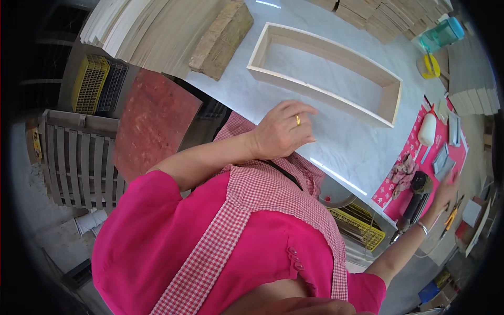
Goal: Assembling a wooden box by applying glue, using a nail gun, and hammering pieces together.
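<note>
My left hand, with a gold ring, hovers by the near edge of the marble-look table. Its fingers are loosely bent and apart, with nothing between them. Just beyond it lies a long, pale wooden rectangular frame, its middle showing the tabletop. At the far right, my right hand reaches over the edge of a pink mat, close to grey metal strips. Its fingertips are small and blurred, so whether they grip anything is unclear. Nearby are a white squeeze bottle and a dark-handled power tool.
A worn wooden block and stacked pale boards stand at the left. More boards, a teal jar and a yellow-rimmed container are at the right. A crumpled rag lies on the mat.
</note>
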